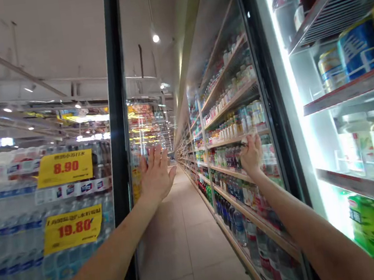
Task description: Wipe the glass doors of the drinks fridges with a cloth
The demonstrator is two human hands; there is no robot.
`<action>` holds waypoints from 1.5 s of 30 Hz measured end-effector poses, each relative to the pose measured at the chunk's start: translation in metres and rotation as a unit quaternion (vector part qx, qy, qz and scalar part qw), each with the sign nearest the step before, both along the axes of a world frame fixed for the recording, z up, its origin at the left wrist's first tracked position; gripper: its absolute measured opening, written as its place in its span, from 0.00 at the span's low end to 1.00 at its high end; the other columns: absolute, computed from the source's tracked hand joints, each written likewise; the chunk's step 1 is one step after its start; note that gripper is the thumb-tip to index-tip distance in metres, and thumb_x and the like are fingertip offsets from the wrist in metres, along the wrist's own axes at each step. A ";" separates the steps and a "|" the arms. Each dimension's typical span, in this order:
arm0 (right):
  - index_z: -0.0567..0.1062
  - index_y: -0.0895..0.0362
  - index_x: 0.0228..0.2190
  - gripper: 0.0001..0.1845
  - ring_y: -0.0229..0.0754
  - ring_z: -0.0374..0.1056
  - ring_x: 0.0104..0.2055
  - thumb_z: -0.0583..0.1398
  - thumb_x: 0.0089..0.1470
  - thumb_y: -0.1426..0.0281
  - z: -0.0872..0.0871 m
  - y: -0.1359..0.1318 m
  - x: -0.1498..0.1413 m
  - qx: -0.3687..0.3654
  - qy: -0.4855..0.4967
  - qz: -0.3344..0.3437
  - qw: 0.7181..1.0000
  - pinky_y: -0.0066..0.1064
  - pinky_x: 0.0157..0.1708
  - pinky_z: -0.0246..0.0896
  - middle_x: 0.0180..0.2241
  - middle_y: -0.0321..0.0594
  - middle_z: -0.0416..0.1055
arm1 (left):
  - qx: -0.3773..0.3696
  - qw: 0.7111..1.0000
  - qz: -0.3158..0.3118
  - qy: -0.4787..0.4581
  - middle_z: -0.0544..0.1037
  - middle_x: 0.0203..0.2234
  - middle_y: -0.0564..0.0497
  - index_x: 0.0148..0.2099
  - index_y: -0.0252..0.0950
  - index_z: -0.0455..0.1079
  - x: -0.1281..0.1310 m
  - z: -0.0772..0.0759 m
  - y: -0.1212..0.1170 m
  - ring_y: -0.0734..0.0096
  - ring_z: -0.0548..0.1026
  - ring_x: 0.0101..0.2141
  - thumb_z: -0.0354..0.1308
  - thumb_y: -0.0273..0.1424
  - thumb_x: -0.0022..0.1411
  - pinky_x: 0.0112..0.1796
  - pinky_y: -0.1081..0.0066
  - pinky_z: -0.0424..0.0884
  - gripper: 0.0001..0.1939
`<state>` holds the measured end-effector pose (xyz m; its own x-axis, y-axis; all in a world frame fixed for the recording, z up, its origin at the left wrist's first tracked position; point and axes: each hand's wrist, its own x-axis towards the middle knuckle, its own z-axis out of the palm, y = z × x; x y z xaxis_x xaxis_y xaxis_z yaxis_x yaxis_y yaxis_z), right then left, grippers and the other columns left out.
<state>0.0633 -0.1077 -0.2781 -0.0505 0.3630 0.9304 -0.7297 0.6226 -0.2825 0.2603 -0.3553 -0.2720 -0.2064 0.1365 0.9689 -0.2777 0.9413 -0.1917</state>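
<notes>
A: What is around me?

B: A big, bright shop. Left of the glass door (191, 121) are stacked bottles (14, 254) with yellow price signs (65, 168). Right of the door, lit fridge shelves (349, 94) hold cans (358, 51) and more drinks.

A: And my hands?

B: Both are up at the door. Your left hand (156, 174), near the door's left edge, is flat, with its fingers spread wide and holding nothing. I can't tell if it really touches. Your right hand (251, 156), near the door's right edge, has its fingers bent around what looks like a white cloth (251, 132), up against the door.

A: How will they feel?

B: The cloth looks soft and light, so bunch it up and pinch gently. The door is probably stiff, heavy and slippery, and could crack if banged. Its dark frame (120, 103) looks best to grip.
</notes>
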 end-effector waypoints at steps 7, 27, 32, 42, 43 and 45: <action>0.68 0.54 0.48 0.23 0.48 0.53 0.60 0.50 0.50 0.76 -0.012 0.031 -0.016 0.122 0.043 -0.008 0.992 0.50 0.55 0.53 0.57 0.48 0.57 | 0.006 1.000 -0.011 0.013 0.49 0.62 0.41 0.62 0.34 0.50 -0.004 0.000 0.005 0.56 0.43 0.62 0.43 0.39 0.61 0.58 0.48 0.41 0.29; 0.67 0.53 0.49 0.23 0.47 0.49 0.62 0.49 0.52 0.76 -0.065 0.014 -0.006 0.152 0.024 -0.007 0.988 0.51 0.57 0.48 0.59 0.45 0.54 | -0.038 0.997 -0.005 -0.071 0.48 0.62 0.44 0.63 0.32 0.48 -0.015 -0.055 0.029 0.59 0.45 0.62 0.45 0.38 0.61 0.59 0.50 0.39 0.30; 0.65 0.55 0.52 0.24 0.48 0.45 0.63 0.47 0.54 0.76 -0.082 0.016 -0.009 0.087 0.023 -0.006 0.996 0.52 0.57 0.48 0.60 0.47 0.51 | -0.048 0.995 -0.001 -0.086 0.47 0.62 0.45 0.62 0.34 0.51 -0.016 -0.071 0.036 0.58 0.45 0.62 0.46 0.40 0.61 0.59 0.50 0.40 0.29; 0.67 0.49 0.49 0.24 0.44 0.47 0.63 0.50 0.52 0.77 -0.103 -0.008 0.008 0.233 0.071 0.018 0.970 0.48 0.59 0.46 0.59 0.42 0.54 | -0.022 0.995 -0.009 -0.096 0.49 0.62 0.45 0.62 0.35 0.51 -0.019 -0.088 0.040 0.57 0.45 0.62 0.52 0.41 0.58 0.59 0.50 0.39 0.32; 0.66 0.51 0.51 0.24 0.45 0.46 0.63 0.49 0.53 0.76 -0.102 -0.003 0.004 0.157 0.044 0.010 0.986 0.50 0.58 0.46 0.60 0.44 0.53 | -0.023 0.995 -0.009 -0.099 0.48 0.62 0.45 0.62 0.35 0.51 -0.019 -0.089 0.039 0.57 0.45 0.62 0.52 0.41 0.58 0.59 0.51 0.39 0.32; 0.62 0.56 0.54 0.25 0.49 0.43 0.63 0.47 0.54 0.75 -0.102 0.004 -0.003 0.020 -0.005 -0.005 1.000 0.55 0.57 0.45 0.61 0.50 0.48 | -0.022 0.994 -0.010 -0.104 0.48 0.62 0.45 0.62 0.35 0.51 -0.019 -0.093 0.039 0.57 0.44 0.62 0.52 0.40 0.58 0.59 0.51 0.38 0.32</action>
<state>0.0601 -0.1039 -0.3798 -0.0557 0.3270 0.9434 -0.7204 0.6411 -0.2647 0.2418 -0.3159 -0.3649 -0.3982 0.1846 0.8986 -0.2091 0.9355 -0.2848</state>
